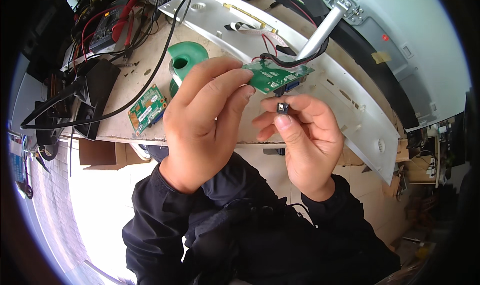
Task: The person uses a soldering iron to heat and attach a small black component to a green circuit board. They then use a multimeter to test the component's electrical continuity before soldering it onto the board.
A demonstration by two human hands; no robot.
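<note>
A green circuit board [277, 76] is raised over the front of the workbench. My left hand [197, 117] pinches its left edge between thumb and fingers. Black and red wires run to the board's far side, and a blue connector [292, 86] shows under its right edge. Just below the board, my right hand [312, 137] grips a small black square socket-like part [282, 108] between thumb and index finger. Its end, with metal inside, faces me. The part is close to the board, but I cannot tell whether they touch.
A second green board [147, 110] lies on the bench, left of my left hand, near a green spool [192, 51]. A red-and-black multimeter [107, 27] sits far left among cables. A long white panel [367, 137] and a metal-armed screen back [405, 40] occupy the right.
</note>
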